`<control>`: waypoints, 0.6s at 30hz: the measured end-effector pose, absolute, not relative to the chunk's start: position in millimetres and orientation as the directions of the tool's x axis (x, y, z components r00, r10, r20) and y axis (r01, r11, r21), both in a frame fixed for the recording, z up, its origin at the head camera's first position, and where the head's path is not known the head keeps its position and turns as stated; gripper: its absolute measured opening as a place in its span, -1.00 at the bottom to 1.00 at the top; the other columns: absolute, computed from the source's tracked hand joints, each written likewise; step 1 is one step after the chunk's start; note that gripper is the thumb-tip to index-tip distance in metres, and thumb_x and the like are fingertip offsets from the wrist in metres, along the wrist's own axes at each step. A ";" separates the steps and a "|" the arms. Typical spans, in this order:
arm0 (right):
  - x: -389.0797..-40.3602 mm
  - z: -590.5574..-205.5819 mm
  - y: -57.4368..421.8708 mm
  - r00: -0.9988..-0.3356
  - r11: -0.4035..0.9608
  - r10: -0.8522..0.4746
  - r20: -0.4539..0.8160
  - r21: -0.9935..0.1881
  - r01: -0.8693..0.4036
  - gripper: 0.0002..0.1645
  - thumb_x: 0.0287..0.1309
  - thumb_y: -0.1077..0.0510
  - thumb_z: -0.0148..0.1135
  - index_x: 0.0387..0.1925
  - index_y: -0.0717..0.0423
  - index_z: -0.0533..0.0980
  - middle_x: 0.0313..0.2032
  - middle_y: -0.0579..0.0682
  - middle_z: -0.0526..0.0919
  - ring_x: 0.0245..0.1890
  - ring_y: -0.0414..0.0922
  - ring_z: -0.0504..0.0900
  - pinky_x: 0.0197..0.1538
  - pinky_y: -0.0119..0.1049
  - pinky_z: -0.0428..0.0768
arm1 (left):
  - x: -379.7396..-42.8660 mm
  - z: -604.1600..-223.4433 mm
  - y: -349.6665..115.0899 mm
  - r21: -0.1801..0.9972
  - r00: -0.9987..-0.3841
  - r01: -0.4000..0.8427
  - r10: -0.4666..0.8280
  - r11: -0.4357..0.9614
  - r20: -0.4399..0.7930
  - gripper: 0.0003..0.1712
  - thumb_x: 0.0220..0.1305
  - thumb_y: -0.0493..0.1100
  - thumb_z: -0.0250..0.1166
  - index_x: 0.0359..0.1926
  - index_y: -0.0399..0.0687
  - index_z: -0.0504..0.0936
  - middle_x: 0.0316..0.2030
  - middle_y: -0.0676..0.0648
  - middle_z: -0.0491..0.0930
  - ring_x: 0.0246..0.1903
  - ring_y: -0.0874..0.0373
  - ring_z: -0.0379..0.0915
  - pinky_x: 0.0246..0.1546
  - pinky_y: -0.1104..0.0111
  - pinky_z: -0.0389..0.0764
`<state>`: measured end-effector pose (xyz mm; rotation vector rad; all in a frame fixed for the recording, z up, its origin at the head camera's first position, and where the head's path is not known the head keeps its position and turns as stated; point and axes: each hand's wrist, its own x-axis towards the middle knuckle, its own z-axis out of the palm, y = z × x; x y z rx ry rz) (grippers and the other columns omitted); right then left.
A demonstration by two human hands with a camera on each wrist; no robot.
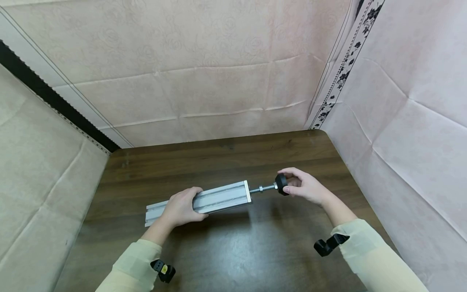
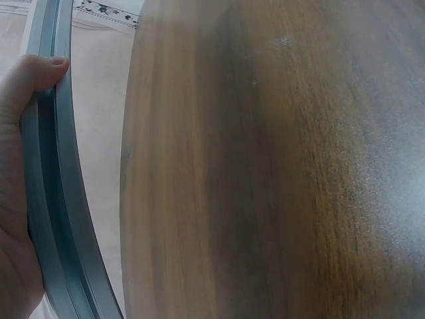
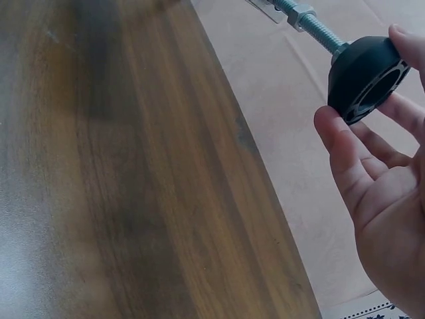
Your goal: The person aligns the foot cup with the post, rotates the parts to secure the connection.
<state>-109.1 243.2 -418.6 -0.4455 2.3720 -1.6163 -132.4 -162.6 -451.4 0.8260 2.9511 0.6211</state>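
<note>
My left hand (image 1: 183,207) grips a silver aluminium profile (image 1: 223,196) with long grooves, thumb on the near side and fingers over the far side. In the left wrist view the thumb lies against the grooved profile (image 2: 56,166). A threaded rod (image 1: 260,189) with a nut on it sticks out of the profile's right end. At the rod's outer end is a round black levelling foot (image 1: 281,184), hollow underneath in the right wrist view. My right hand (image 1: 301,186) pinches that foot's rim between thumb and fingers. The profile is held above the table, tilted slightly up to the right.
The brown wood-grain table (image 1: 233,251) lies under both hands. Pale patterned cloth (image 1: 204,73) hangs behind it, with more cloth on the left and right sides. Each sleeve carries a black wrist mount (image 1: 330,244).
</note>
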 end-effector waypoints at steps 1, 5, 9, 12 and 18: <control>-109.2 -418.2 242.9 -0.927 0.345 -0.374 -0.028 -0.932 -0.111 -0.40 0.14 0.19 0.27 0.20 0.21 0.31 -0.04 0.27 0.43 -0.34 -0.02 0.57 -0.33 -0.15 0.56 | -132.5 -451.5 -162.7 0.380 -0.861 0.494 0.500 0.782 0.091 -0.22 -0.26 0.22 0.45 0.00 -0.05 0.49 -0.18 0.01 0.57 -0.28 0.16 0.46 -0.25 0.19 0.50; -109.5 -418.0 242.1 -0.933 0.344 -0.360 -0.021 -0.932 -0.112 -0.47 0.15 0.19 0.25 0.15 0.19 0.36 -0.10 0.24 0.45 -0.46 -0.05 0.54 -0.38 -0.13 0.55 | -133.3 -451.9 -162.4 0.379 -0.857 0.501 0.507 0.778 0.092 -0.21 -0.26 0.22 0.45 0.02 -0.06 0.48 -0.16 0.00 0.57 -0.26 0.15 0.46 -0.23 0.18 0.50; -109.7 -418.4 241.5 -0.938 0.340 -0.346 -0.008 -0.933 -0.117 -0.56 0.16 0.21 0.22 0.08 0.20 0.39 -0.21 0.20 0.47 -0.55 -0.06 0.49 -0.44 -0.16 0.54 | -133.6 -452.4 -161.7 0.379 -0.855 0.506 0.509 0.775 0.099 -0.20 -0.26 0.22 0.45 0.02 -0.06 0.48 -0.15 -0.01 0.57 -0.25 0.15 0.47 -0.23 0.17 0.50; -110.0 -418.7 241.4 -0.940 0.336 -0.341 -0.020 -0.936 -0.103 -0.59 0.19 0.21 0.19 0.06 0.25 0.39 -0.25 0.19 0.47 -0.56 -0.07 0.49 -0.46 -0.19 0.54 | -133.4 -452.7 -161.2 0.376 -0.852 0.512 0.513 0.772 0.108 -0.20 -0.26 0.21 0.46 0.02 -0.06 0.49 -0.15 0.00 0.57 -0.25 0.14 0.47 -0.24 0.17 0.50; -110.4 -418.8 242.5 -0.938 0.361 -0.337 -0.082 -0.931 -0.049 -0.56 0.24 0.14 0.15 0.08 0.28 0.37 -0.25 0.20 0.47 -0.53 -0.05 0.50 -0.42 -0.13 0.56 | -132.8 -453.5 -160.2 0.377 -0.851 0.512 0.514 0.772 0.103 -0.20 -0.27 0.20 0.47 0.02 -0.07 0.49 -0.16 -0.01 0.57 -0.25 0.14 0.47 -0.23 0.16 0.50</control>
